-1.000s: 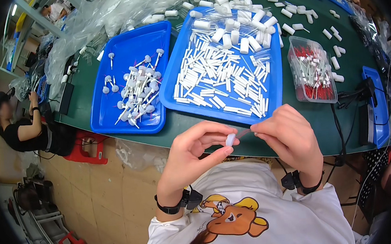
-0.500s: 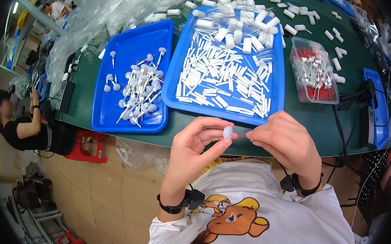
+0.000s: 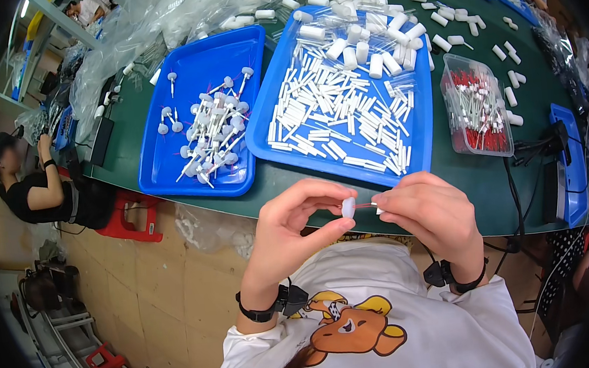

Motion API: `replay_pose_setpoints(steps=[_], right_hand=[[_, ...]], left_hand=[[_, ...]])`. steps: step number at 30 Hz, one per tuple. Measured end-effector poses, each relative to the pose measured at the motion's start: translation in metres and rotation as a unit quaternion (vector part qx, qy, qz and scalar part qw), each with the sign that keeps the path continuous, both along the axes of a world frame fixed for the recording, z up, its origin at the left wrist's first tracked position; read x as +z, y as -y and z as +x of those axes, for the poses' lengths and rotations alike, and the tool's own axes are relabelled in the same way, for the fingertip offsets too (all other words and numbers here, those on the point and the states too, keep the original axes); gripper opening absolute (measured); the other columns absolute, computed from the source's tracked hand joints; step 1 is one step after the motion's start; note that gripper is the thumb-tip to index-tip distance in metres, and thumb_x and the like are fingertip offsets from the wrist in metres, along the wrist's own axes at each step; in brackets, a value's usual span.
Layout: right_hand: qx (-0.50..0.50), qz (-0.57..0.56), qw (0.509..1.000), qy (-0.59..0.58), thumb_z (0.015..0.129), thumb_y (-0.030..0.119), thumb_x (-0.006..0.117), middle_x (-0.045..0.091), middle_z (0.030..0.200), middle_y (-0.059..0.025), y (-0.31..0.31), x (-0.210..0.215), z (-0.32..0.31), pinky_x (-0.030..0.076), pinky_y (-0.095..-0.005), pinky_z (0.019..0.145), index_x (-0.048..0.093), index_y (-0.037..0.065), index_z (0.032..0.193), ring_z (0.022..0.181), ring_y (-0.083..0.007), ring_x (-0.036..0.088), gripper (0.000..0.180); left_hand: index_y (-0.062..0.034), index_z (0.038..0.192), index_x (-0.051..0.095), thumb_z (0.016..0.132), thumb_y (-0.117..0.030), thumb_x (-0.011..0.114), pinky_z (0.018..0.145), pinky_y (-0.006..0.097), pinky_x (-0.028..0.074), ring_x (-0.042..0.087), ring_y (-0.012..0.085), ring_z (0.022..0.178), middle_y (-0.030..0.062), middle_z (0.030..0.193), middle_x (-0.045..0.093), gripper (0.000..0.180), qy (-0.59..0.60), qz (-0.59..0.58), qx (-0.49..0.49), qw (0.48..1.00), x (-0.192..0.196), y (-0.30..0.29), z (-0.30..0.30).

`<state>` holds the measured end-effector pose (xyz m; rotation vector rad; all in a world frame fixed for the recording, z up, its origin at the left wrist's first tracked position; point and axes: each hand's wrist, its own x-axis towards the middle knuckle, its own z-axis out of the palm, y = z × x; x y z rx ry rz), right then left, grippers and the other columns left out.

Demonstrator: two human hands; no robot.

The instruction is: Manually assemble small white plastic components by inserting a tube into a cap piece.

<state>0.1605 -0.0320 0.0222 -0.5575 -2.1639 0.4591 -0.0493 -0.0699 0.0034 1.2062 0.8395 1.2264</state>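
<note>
In front of my chest, my left hand (image 3: 296,218) pinches a translucent white round cap (image 3: 348,208) between thumb and fingers. A thin red wire (image 3: 363,205) runs from the cap across to my right hand (image 3: 431,209). The right fingertips are closed on the wire's other end, where a bit of a small white tube (image 3: 378,209) shows; most of that end is hidden. Just beyond my hands, a blue tray (image 3: 258,145) bears many short white tubes (image 3: 330,105) and thicker white cylinders. To its left, another blue tray (image 3: 157,153) carries a heap of capped stick pieces (image 3: 217,128).
A clear plastic box (image 3: 463,144) of red-wired white pieces stands at the right, near black cables (image 3: 509,188). More white cylinders lie scattered on the green table (image 3: 294,177). Plastic bags (image 3: 137,30) pile up at the far left. A person (image 3: 38,183) works beyond the left edge.
My right hand has shifted slightly away from the cap, and a small white tube end now shows at its fingertips. The cap has turned and moved a little right.
</note>
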Motion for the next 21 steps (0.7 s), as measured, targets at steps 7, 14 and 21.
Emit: replay_pose_setpoints(steps=[7, 14, 21], right_hand=[[0.026, -0.040, 0.998, -0.029, 0.068, 0.000, 0.073, 0.064, 0.083, -0.0126, 0.002, -0.010, -0.006, 0.053, -0.0351, 0.065, 0.061, -0.006, 0.094, 0.072, -0.0266, 0.063, 0.029], [0.003, 0.057, 0.998, -0.021, 0.067, 0.003, 0.074, 0.062, 0.075, -0.0107, -0.003, -0.004, -0.007, 0.052, -0.0324, 0.061, 0.063, -0.005, 0.087, 0.069, -0.0248, 0.062, 0.025], [0.012, -0.055, 0.995, -0.079, 0.068, 0.004, 0.076, 0.060, 0.069, -0.0101, 0.010, -0.011, -0.012, 0.049, -0.0295, 0.052, 0.064, -0.004, 0.083, 0.059, -0.0229, 0.060, 0.021]], left_hand=[[0.0046, 0.104, 0.060, 0.074, 0.010, 0.068, 0.084, 0.030, 0.050, 0.060, 0.0196, 0.098, 0.0143, 0.106, 0.061, 0.031, -0.009, 0.046, -0.014, 0.999, -0.003, -0.001, 0.003], [0.0063, 0.100, 0.061, 0.071, 0.014, 0.069, 0.083, 0.031, 0.052, 0.062, 0.0218, 0.096, 0.0164, 0.102, 0.062, 0.031, 0.009, 0.045, -0.006, 0.999, -0.001, -0.001, 0.004], [0.0055, 0.091, 0.066, 0.065, 0.015, 0.072, 0.076, 0.032, 0.055, 0.065, 0.0231, 0.091, 0.0176, 0.096, 0.065, 0.028, 0.020, 0.066, 0.022, 0.997, -0.003, 0.004, 0.006]])
